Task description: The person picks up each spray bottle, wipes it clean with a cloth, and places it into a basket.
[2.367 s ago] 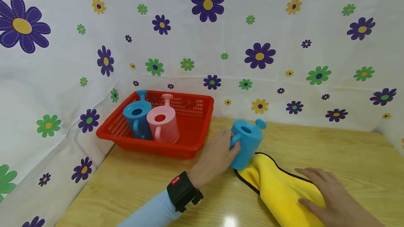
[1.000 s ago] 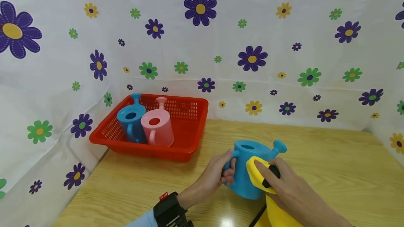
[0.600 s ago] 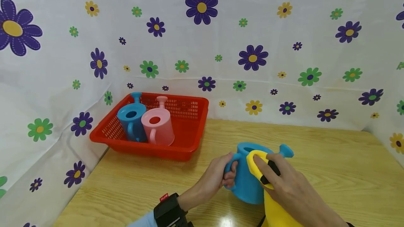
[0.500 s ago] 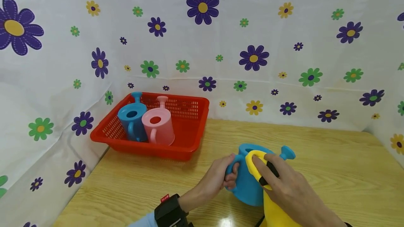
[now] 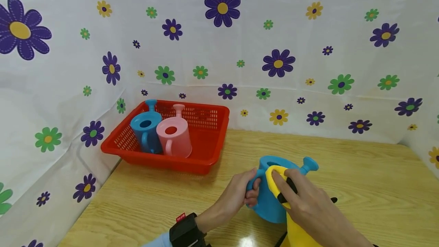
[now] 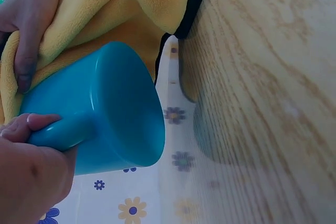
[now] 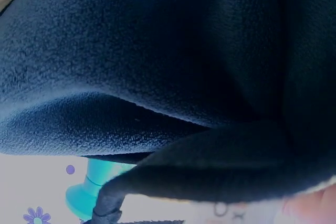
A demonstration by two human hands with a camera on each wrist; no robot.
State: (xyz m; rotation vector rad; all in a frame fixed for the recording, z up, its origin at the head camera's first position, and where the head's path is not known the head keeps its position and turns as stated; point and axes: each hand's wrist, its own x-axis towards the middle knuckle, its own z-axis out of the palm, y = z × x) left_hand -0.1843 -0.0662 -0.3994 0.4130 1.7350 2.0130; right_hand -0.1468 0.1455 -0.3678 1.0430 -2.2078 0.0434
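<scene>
My left hand (image 5: 236,191) grips a light blue toy watering can (image 5: 269,206) by its handle. The can is slightly tilted, its spout towards the right; the left wrist view has its base (image 6: 131,111) raised off the table. With my right hand (image 5: 308,203) I hold a bunched yellow cloth (image 5: 299,235) with black edging against the side of the can. Folds of the cloth (image 6: 121,11) hang down behind the can in the left wrist view. Its dark underside (image 7: 131,51) fills most of the right wrist view, leaving the spout's head (image 7: 81,200) visible.
A red plastic basket (image 5: 214,144) stands at the back left of the wooden table (image 5: 343,163). Inside it are another blue watering can (image 5: 151,140) and a pink one (image 5: 180,140). Behind hangs a white flower-patterned sheet (image 5: 240,33).
The blue watering can came down and towards me in my left hand. My right hand took up the cloth from the table and brought it against the can; lately both have shifted only slightly.
</scene>
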